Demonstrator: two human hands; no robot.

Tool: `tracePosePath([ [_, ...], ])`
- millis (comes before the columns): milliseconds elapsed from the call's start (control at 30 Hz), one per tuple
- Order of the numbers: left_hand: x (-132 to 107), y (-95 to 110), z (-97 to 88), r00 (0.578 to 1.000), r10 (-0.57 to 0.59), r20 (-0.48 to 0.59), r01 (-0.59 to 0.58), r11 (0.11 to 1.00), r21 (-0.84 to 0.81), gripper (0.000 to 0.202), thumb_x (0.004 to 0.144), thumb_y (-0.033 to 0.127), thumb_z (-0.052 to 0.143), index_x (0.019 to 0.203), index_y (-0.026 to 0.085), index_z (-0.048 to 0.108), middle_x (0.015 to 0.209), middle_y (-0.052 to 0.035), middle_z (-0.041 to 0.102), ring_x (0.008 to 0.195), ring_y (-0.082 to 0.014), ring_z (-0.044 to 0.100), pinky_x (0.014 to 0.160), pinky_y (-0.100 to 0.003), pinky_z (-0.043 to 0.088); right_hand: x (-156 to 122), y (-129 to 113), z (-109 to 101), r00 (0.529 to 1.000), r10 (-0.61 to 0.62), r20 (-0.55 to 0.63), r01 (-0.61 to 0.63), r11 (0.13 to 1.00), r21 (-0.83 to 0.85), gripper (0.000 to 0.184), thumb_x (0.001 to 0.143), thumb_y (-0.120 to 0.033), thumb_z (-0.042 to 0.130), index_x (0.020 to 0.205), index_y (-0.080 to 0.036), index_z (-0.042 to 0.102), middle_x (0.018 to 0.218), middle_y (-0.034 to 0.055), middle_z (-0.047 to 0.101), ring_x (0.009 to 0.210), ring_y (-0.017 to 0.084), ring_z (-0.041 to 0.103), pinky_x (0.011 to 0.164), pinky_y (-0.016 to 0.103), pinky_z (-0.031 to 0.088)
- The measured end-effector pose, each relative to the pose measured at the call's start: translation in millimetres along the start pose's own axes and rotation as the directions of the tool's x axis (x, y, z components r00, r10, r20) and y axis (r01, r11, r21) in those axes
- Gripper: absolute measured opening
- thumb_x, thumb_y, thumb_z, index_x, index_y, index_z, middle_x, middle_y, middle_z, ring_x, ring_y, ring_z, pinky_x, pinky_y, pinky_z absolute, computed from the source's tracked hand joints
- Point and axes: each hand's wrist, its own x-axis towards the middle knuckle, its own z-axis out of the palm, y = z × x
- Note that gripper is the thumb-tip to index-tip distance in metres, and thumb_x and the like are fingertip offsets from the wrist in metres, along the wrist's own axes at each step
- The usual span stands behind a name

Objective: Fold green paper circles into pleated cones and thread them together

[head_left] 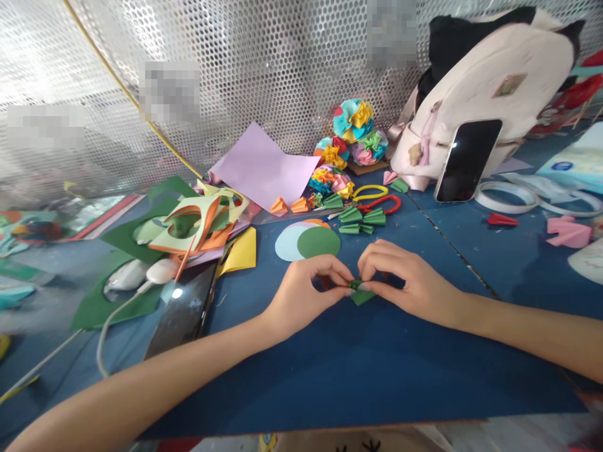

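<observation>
A small folded piece of green paper (362, 295) is pinched between both hands, low over the blue table. My left hand (313, 284) grips its left side with thumb and fingertips. On the right side, my right hand (400, 273) pinches it the same way. Fingertips cover the upper part of the paper. Just beyond the hands lie overlapping paper circles, with a green circle (319, 242) over a light blue circle (288, 242). Several pleated green paper pieces (362, 216) lie behind the right hand, beside scissors (381, 202) with red and yellow handles.
Cut paper scraps (188, 226) and a dark phone (181, 320) with a white cable lie left. Purple paper (264, 166) and ruffled paper balls (353, 120) are at the back. A pale backpack (480, 94), a leaning phone (470, 160) and tape rolls (506, 198) stand right.
</observation>
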Motion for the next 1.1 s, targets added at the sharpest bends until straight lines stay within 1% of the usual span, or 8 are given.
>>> tracePosePath([
  [200,-1.3,-3.8,0.4,0.998,-0.068,0.006,0.068,0.995,-0.067,0.009,0.075,0.014,0.072,0.082,0.015,0.066,0.076,-0.0011,0.072,0.071,-0.0122,0.068,0.068,-0.022,0.05,0.5,-0.3,0.4,1.0,0.016,-0.006,-0.016,1.0,-0.012,0.016,0.093,-0.026,0.056,0.08,-0.021,0.051,0.086,0.0026,0.057,0.084,0.018,0.049,0.076,0.033,0.04],
  [333,-2.4,-4.6,2.1,0.997,-0.075,0.005,0.076,0.995,-0.062,0.009,0.075,0.015,0.071,0.082,0.015,0.065,0.076,-0.0012,0.071,0.071,-0.0126,0.068,0.067,-0.022,0.049,0.1,-0.2,1.2,1.0,0.029,-0.009,-0.029,0.999,-0.032,0.017,0.093,-0.027,0.056,0.079,-0.021,0.05,0.085,0.0029,0.057,0.083,0.019,0.049,0.076,0.033,0.041],
  [467,-4.1,-3.7,5.9,0.999,-0.05,-0.002,0.05,0.998,-0.025,0.008,0.075,0.015,0.07,0.082,0.015,0.066,0.075,-0.0005,0.069,0.069,-0.0111,0.064,0.066,-0.021,0.047,-0.5,-1.7,2.2,1.0,0.026,-0.013,-0.027,0.998,-0.05,0.015,0.093,-0.025,0.056,0.079,-0.021,0.05,0.085,0.0029,0.058,0.083,0.019,0.05,0.075,0.032,0.041],
  [600,-4.0,-2.5,7.6,1.0,-0.02,0.009,0.02,1.0,-0.007,0.009,0.074,0.018,0.074,0.077,0.015,0.066,0.071,0.0015,0.066,0.064,-0.0091,0.057,0.06,-0.02,0.043,-0.6,-3.5,3.7,1.0,0.008,0.003,-0.008,0.998,-0.065,0.016,0.092,-0.024,0.054,0.078,-0.022,0.049,0.083,0.0028,0.057,0.081,0.019,0.049,0.074,0.032,0.04],
  [700,-2.2,-3.0,5.3,0.999,-0.035,0.001,0.035,0.999,-0.013,0.008,0.074,0.019,0.074,0.072,0.015,0.067,0.068,0.0017,0.065,0.06,-0.0083,0.054,0.057,-0.02,0.042,-0.8,-3.9,3.5,1.0,-0.002,0.015,0.003,0.999,-0.053,0.016,0.094,-0.024,0.052,0.078,-0.022,0.048,0.084,0.0031,0.057,0.082,0.019,0.049,0.074,0.032,0.04],
  [900,0.1,-3.8,0.0,0.994,-0.107,0.027,0.109,0.99,-0.091,0.004,0.074,0.018,0.072,0.075,0.014,0.073,0.07,-0.0015,0.071,0.062,-0.0104,0.06,0.058,-0.02,0.046,-0.6,-3.4,1.2,0.998,-0.032,0.049,0.035,0.997,-0.066,0.014,0.095,-0.024,0.049,0.082,-0.021,0.049,0.087,0.0036,0.058,0.084,0.019,0.049,0.076,0.033,0.04],
  [1000,-0.3,-4.1,-0.4,0.994,-0.11,0.011,0.11,0.989,-0.094,0.005,0.075,0.018,0.071,0.076,0.015,0.075,0.072,-0.0025,0.072,0.062,-0.0115,0.061,0.058,-0.021,0.047,-0.3,-3.0,1.0,0.998,-0.042,0.054,0.047,0.996,-0.082,0.014,0.095,-0.023,0.048,0.082,-0.022,0.05,0.087,0.0041,0.059,0.084,0.019,0.05,0.076,0.033,0.041],
  [1100,-0.7,-4.9,-0.3,0.996,-0.087,-0.019,0.086,0.994,-0.07,0.008,0.077,0.021,0.07,0.079,0.015,0.076,0.075,-0.0035,0.073,0.065,-0.0133,0.062,0.06,-0.023,0.048,-0.5,-2.4,1.4,0.998,-0.042,0.038,0.044,0.997,-0.07,0.015,0.095,-0.023,0.049,0.08,-0.022,0.05,0.087,0.0041,0.06,0.084,0.019,0.051,0.075,0.033,0.042],
])
